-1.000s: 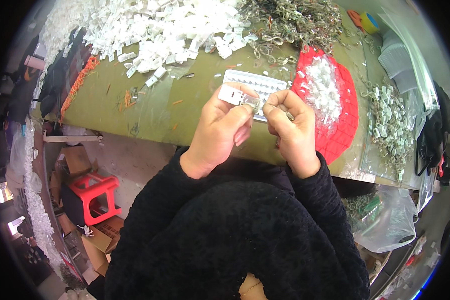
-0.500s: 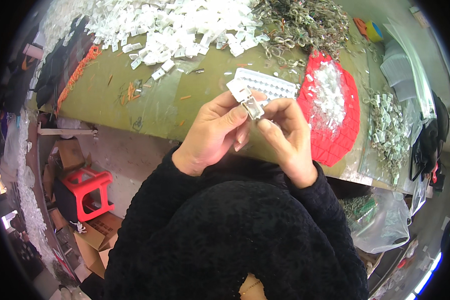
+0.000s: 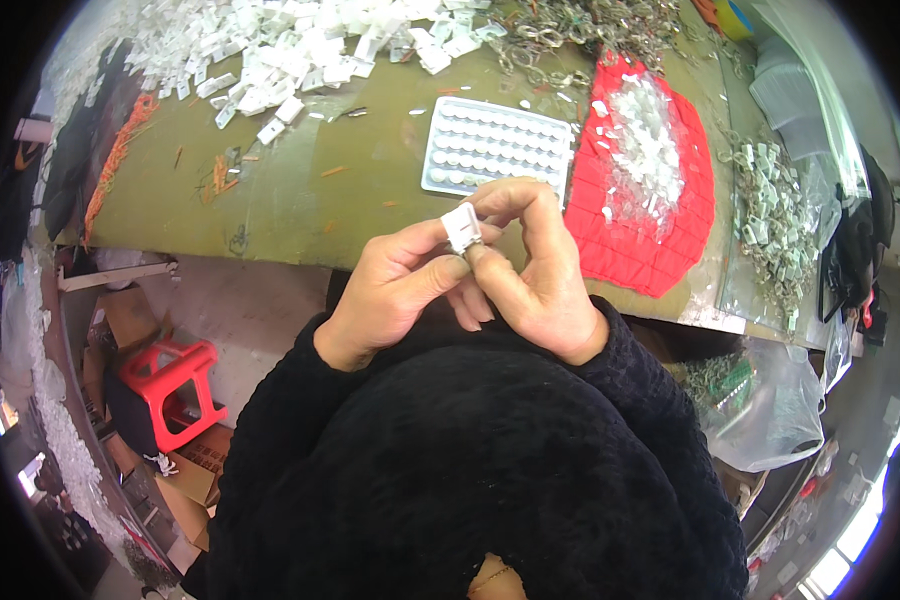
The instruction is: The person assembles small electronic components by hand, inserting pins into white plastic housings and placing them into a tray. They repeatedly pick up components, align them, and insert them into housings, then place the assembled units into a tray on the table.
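we hold a small white plastic case between both hands, seen against the green table near its front edge. the thumb and fingers of our left hand are clamped on it from the left; those of our right hand pinch its right side. just beyond, a shallow tray of round white pieces lies beside a red cloth.

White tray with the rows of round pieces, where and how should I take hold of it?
Probably grip the white tray by its short left rim, coming from the left: that edge is unobstructed, while the red cloth borders the right edge and the right hand overlaps the near one.
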Motion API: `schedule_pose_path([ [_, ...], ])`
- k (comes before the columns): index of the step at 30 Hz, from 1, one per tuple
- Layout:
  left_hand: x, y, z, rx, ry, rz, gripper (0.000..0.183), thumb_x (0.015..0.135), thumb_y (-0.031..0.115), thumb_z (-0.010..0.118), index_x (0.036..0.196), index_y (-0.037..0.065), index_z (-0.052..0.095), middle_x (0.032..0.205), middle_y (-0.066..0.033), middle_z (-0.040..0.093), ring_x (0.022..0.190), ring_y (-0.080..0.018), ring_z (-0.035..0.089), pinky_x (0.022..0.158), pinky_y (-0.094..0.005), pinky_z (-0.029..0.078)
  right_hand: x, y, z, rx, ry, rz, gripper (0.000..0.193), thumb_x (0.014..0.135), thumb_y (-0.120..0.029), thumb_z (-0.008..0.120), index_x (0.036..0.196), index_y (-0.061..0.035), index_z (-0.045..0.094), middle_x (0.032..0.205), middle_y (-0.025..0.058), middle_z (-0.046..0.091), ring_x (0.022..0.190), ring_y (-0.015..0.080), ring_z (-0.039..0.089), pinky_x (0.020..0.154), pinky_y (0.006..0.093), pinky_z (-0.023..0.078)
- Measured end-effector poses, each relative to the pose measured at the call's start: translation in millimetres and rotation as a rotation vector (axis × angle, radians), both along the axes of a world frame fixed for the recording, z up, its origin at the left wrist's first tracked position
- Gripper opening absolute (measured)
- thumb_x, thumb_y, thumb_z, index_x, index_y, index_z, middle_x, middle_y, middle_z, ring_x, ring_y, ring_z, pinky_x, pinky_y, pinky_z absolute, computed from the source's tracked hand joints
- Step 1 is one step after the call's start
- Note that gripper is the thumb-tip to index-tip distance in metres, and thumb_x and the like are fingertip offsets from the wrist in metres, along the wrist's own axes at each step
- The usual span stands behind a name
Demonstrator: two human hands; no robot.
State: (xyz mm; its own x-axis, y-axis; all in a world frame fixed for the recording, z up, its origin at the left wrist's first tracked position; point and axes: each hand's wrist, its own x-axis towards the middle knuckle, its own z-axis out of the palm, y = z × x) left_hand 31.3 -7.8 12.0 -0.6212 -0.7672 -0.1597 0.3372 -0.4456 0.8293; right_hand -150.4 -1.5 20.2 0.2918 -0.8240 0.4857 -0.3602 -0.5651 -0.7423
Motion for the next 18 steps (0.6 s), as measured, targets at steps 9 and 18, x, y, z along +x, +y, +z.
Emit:
schedule_pose_path([
  [9,3.7,-15.1,-29.8,0.229,0.373,0.079,0.036,0.101,0.013,0.05,0.13,-0.008,0.051,0.111,-0.0219,0.067,0.065,-0.0212,0.067,0.054,-0.0323,0.057,-70.6,-19.3,6.9,0.309,0.065,-0.48,0.011,0.086,-0.002,0.067,0.097,-0.0016,0.065,0.089,0.0115,0.064,0.079,0.0234,0.064,0.071,0.0326,0.051],
  [18,0.9,-21.7,-38.9,0.257,0.484,0.047,0.037,0.101,0.015,0.05,0.13,-0.009,0.051,0.11,-0.0223,0.067,0.06,-0.0221,0.066,0.053,-0.034,0.057,-59.5,-22.1,-4.5,0.09,0.483,-0.264,0.014,0.081,-0.005,0.069,0.093,-0.0055,0.062,0.086,0.0129,0.058,0.078,0.0342,0.062,0.068,0.0407,0.052],
])
